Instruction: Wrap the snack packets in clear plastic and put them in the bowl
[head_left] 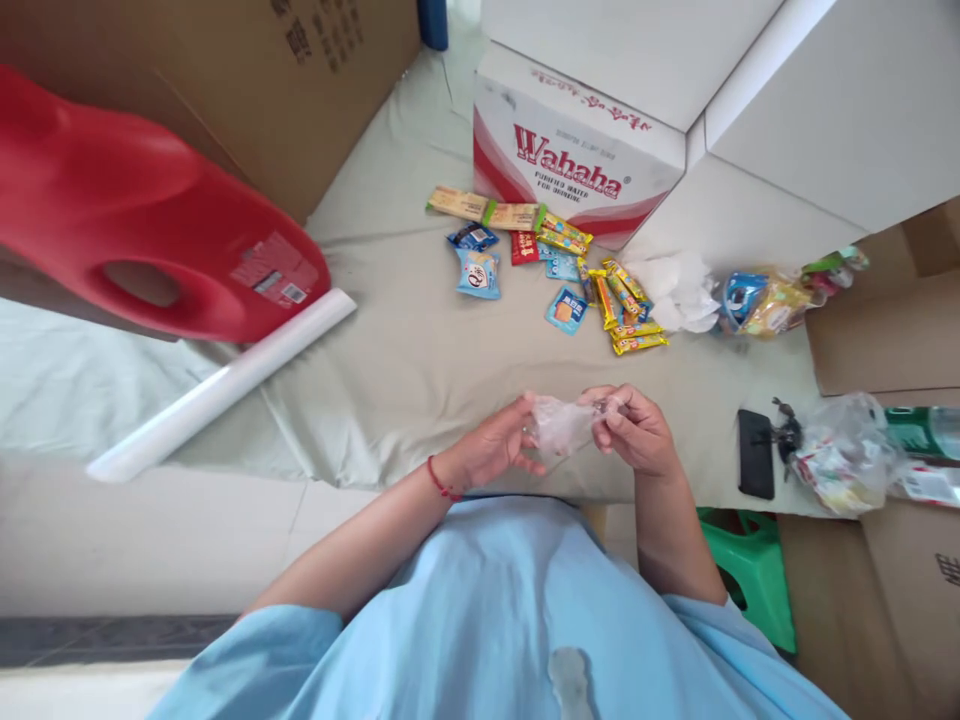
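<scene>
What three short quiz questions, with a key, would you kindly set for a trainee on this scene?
1. Open question: What is stretched between the left hand and the right hand?
2. True or false: The black phone lies to the right of both hands.
3. Fill in: The large red word on the white box, just beyond the wrapped snacks, is ____.

Key:
1. Crumpled see-through plastic.
2. True.
3. Wahaha.
</scene>
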